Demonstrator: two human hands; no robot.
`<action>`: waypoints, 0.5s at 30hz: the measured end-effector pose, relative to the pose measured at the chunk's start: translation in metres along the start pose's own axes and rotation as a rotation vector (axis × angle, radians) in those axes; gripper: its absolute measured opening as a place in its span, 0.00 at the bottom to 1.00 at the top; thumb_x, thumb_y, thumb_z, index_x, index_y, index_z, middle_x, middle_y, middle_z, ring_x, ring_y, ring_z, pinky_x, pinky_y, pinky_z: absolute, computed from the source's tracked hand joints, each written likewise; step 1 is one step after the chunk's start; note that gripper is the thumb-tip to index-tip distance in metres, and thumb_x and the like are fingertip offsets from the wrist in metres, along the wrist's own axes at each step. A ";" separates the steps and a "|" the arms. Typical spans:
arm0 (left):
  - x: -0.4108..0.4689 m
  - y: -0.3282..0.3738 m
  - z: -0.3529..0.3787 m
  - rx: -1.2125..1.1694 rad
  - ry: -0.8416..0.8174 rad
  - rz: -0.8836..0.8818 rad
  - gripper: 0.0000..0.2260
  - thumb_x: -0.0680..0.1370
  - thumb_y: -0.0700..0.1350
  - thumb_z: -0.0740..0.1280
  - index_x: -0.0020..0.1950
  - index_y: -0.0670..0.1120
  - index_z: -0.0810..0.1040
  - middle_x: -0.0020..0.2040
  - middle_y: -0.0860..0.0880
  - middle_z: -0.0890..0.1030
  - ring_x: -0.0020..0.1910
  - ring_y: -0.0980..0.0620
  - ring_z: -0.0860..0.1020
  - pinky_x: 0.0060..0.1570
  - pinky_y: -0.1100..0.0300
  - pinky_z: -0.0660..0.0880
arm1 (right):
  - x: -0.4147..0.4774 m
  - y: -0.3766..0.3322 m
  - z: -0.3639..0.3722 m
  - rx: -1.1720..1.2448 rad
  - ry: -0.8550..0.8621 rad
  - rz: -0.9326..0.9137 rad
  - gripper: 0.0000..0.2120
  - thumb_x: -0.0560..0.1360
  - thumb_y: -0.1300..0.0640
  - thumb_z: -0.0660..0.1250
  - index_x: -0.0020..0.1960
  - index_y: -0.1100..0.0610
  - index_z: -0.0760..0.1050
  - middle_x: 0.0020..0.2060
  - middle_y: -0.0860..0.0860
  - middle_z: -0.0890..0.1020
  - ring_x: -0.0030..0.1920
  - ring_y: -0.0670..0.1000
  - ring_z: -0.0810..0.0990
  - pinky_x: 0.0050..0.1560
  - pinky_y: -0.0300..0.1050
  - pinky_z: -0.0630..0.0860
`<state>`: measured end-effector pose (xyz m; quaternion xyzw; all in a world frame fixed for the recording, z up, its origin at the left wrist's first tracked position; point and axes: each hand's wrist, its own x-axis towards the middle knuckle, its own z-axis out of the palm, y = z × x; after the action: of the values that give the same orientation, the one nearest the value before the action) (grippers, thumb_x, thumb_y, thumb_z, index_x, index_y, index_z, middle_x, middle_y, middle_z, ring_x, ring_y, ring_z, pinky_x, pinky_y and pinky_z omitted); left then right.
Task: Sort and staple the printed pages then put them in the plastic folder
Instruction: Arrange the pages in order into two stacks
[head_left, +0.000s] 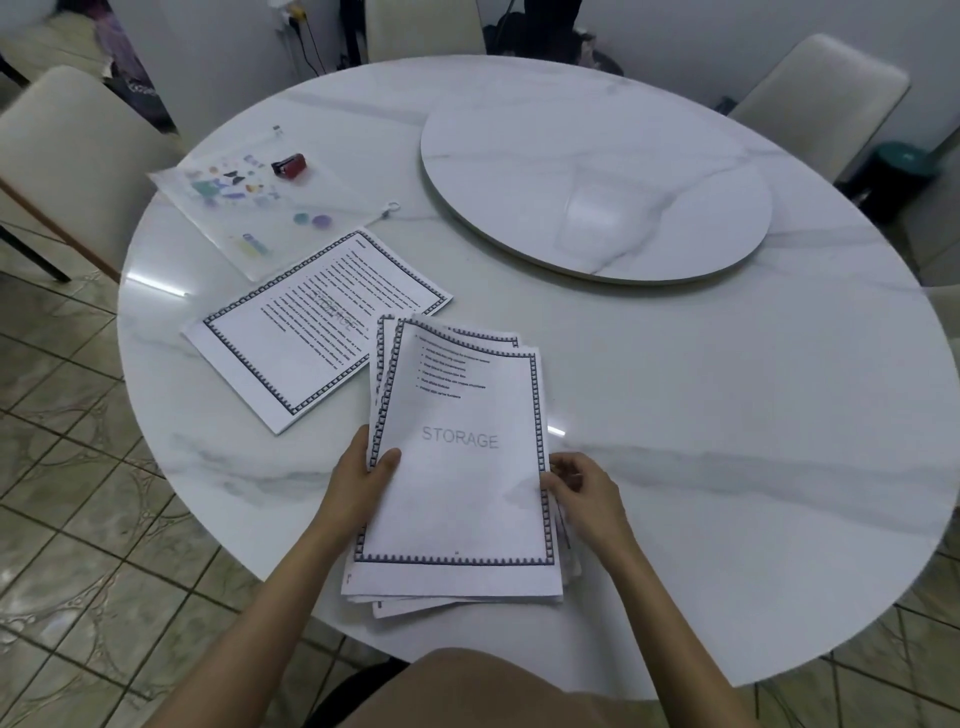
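Left hand (358, 478) gripped the left edge of the loosely fanned stack of white printed pages with dark chequered borders (462, 493), thumb flat on top and fingers underneath. Right hand (582, 493) curled in at the right edge, fingertips pinching the sheets. The stack sat nearer the person than the round raised marble turntable (597, 182), its long axis running away from the person with the text at the far end. Left of the turntable lay a clear plastic zip folder with coloured stickers (249, 208), and a small red-and-black stapler (289, 166) sat on it.
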<state>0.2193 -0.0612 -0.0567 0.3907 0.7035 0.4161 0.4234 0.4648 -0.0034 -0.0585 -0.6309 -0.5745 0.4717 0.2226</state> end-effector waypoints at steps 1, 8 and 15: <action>0.000 0.002 0.000 -0.007 -0.006 0.025 0.15 0.79 0.41 0.61 0.66 0.47 0.68 0.58 0.53 0.76 0.55 0.53 0.76 0.57 0.57 0.71 | 0.001 0.000 -0.001 -0.005 0.026 -0.009 0.13 0.75 0.57 0.68 0.59 0.56 0.74 0.50 0.49 0.77 0.46 0.43 0.76 0.42 0.26 0.69; -0.003 0.028 -0.003 -0.163 -0.106 0.155 0.16 0.70 0.56 0.65 0.57 0.59 0.71 0.54 0.57 0.80 0.52 0.58 0.80 0.49 0.61 0.78 | 0.005 -0.019 -0.020 0.302 -0.099 0.012 0.20 0.75 0.48 0.64 0.64 0.51 0.68 0.58 0.46 0.77 0.57 0.45 0.77 0.54 0.39 0.74; 0.000 0.069 0.011 -0.307 -0.081 0.294 0.13 0.75 0.46 0.67 0.58 0.55 0.70 0.54 0.57 0.79 0.50 0.62 0.80 0.45 0.65 0.78 | -0.005 -0.062 -0.034 0.476 0.149 -0.254 0.11 0.75 0.50 0.64 0.56 0.52 0.73 0.49 0.41 0.80 0.50 0.39 0.80 0.45 0.31 0.77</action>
<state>0.2433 -0.0343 0.0037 0.4366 0.5496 0.5596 0.4407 0.4620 0.0158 0.0101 -0.5168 -0.5041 0.5137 0.4635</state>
